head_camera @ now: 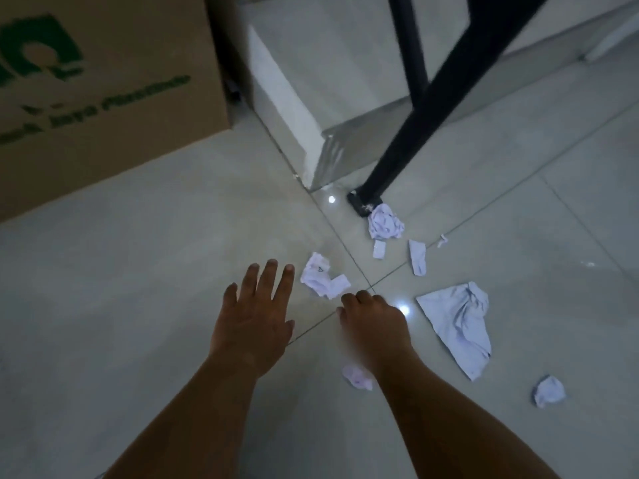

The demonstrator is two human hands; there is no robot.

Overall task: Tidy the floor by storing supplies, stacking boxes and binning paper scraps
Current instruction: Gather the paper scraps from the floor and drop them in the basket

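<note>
Green printing is carried on the side of the large brown cardboard box at the upper left. A blocky green logo is seen near its top edge, cut off by the frame, and two lines of green lettering are set slantwise below it. The lettering is blurred; the lower line may be read as something like "Jaya Plastindo", though this cannot be told for certain. A small dark mark, resembling the digit "4" or a triangle, is printed on the crumpled white paper scrap lying just beyond the fingertips.
</note>
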